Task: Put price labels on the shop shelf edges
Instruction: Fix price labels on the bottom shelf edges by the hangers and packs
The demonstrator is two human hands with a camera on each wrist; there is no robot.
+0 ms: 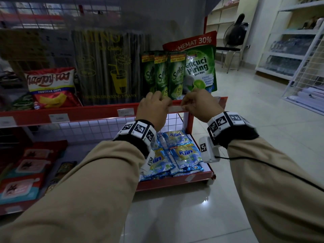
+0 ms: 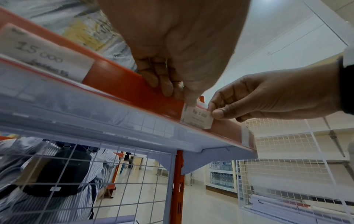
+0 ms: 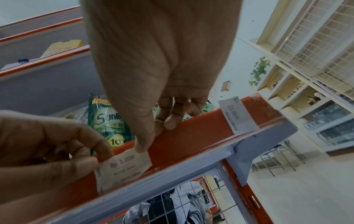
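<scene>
We see both hands at the red front edge [image 1: 98,111] of a shop shelf, holding one small white price label [image 1: 175,108] between them. The left hand [image 1: 152,106] pinches the label's left end with thumb and curled fingers; the right hand [image 1: 199,104] pinches its right end the same way. The label lies flat against the red edge, with its lower part tucked behind the clear strip that runs along the bottom of the edge. It reads "Rp. 5.000"; the smaller lines under that are too blurred to read.

Just above the grip, green Sunlight soap pouches [image 1: 164,74] stand on the shelf, with a larger green dish-soap pouch [image 1: 200,71] behind them, above the right hand. Along the same edge, left of the left hand, sits a label marked 15.000 [image 2: 44,53], and right of the right hand, near the shelf's end, one marked 20.000 [image 3: 234,116]. Further left of the grip stands a bag of tortilla chips [image 1: 52,86]. Below the hands, blue Klin packets [image 1: 177,151] lie on the lower shelf.
</scene>
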